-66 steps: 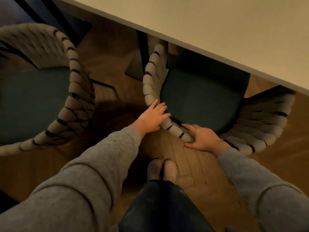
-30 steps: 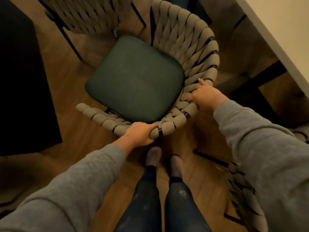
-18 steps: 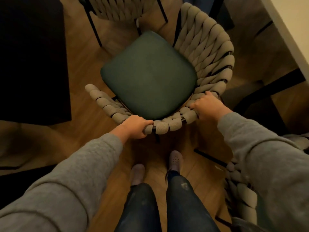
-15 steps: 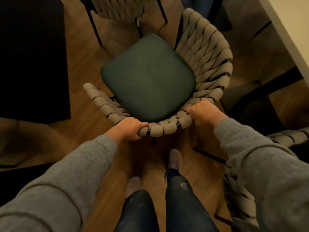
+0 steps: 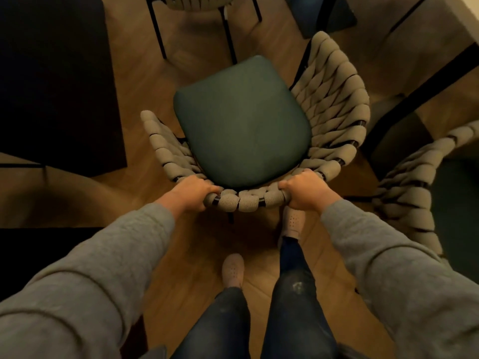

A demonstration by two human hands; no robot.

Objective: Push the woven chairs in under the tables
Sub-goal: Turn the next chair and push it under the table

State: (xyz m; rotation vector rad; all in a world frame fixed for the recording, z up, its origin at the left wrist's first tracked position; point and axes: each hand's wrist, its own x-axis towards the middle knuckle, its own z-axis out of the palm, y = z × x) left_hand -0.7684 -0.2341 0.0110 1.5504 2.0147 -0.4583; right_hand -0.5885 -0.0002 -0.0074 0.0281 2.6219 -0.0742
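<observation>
both hands, left hand (image 5: pixel 190 193) & right hand (image 5: pixel 307 189), clenched on back rim of woven chair (image 5: pixel 243 130) mid-frame, so risk is its front snagging legs of 2nd chair (image 5: pixel 197 6) at 12 o'clock or missing dark table (image 5: pixel 57 81) at 10

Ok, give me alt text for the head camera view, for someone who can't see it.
Seen from above, a person's left hand and right hand grip the back rim of a beige woven-rope chair with a dark green seat cushion, standing on a wooden herringbone floor. A dark table lies at left, and a second woven chair at right.
</observation>
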